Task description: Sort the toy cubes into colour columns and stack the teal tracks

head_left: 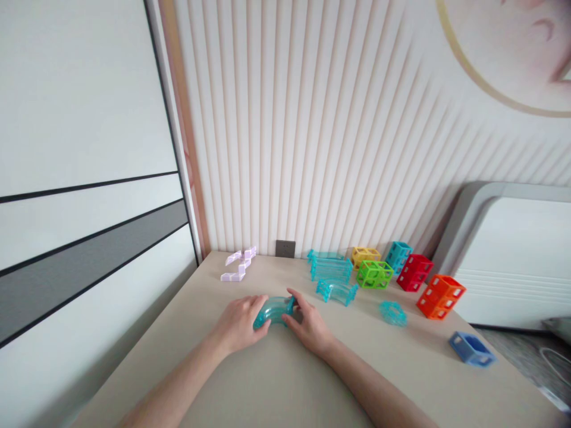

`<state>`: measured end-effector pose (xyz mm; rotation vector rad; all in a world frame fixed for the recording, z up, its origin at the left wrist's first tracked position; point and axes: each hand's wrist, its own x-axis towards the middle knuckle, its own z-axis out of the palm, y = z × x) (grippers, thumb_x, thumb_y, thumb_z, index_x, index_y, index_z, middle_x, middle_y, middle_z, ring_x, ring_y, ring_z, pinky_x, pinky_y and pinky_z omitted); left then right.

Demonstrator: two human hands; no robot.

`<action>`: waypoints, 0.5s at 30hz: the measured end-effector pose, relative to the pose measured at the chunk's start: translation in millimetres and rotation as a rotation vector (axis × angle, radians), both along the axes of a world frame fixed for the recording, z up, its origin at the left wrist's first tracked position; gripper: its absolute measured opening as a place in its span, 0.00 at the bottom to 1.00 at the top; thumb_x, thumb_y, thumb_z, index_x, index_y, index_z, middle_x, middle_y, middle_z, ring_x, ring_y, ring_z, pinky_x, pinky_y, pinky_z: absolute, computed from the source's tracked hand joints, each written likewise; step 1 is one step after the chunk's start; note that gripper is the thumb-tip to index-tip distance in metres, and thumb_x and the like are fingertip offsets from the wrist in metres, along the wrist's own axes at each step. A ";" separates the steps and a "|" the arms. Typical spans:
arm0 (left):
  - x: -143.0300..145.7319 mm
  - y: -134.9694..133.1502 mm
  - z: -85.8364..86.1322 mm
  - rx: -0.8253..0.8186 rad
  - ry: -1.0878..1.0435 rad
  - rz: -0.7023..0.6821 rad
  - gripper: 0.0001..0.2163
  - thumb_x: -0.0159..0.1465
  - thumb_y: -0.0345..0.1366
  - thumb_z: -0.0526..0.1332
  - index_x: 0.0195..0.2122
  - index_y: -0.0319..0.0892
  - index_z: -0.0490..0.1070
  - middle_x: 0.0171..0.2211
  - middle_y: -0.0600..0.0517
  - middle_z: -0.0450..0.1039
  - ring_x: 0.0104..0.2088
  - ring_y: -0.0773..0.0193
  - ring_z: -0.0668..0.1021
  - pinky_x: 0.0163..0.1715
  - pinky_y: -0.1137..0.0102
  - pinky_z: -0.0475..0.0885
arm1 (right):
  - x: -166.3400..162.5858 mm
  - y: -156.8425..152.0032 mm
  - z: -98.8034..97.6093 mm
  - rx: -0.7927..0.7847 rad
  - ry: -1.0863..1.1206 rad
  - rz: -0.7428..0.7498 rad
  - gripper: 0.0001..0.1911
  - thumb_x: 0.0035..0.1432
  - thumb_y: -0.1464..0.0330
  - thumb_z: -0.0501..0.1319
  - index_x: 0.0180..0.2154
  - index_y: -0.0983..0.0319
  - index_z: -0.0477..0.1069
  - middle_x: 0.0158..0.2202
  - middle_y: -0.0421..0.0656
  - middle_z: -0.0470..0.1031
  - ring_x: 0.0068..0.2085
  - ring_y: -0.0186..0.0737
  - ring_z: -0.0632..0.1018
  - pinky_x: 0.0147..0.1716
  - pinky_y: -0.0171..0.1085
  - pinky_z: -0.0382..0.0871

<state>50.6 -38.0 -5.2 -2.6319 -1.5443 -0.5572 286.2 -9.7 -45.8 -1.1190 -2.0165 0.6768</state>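
Both my hands grip one curved, see-through teal tube piece (274, 310) that rests on the beige table (276, 380). My left hand (241, 324) curls round its left end, fingers closed on it. My right hand (307, 324) pinches its right end between thumb and fingers. More teal track pieces lie just behind: a short arched one (336, 291), a stack of straight ones (331, 267), and a small ring-like one (393, 313) to the right.
Along the back right stand open cube frames: yellow (364, 256), green (375, 274), teal (398, 255), red (415, 272), orange (441, 295). A blue frame (471, 348) lies near the right edge. A pale purple zigzag piece (239, 264) sits back left. The ribbed wall has a socket (285, 248).
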 end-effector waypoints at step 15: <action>9.8 -4.2 12.3 -0.226 0.125 0.224 0.26 0.63 0.47 0.57 0.61 0.46 0.61 0.42 0.45 0.81 0.42 0.49 0.82 0.40 0.63 0.73 | 0.6 2.4 -4.8 -0.038 -0.019 -0.025 0.35 0.59 0.63 0.64 0.66 0.60 0.58 0.50 0.49 0.76 0.50 0.47 0.77 0.55 0.48 0.69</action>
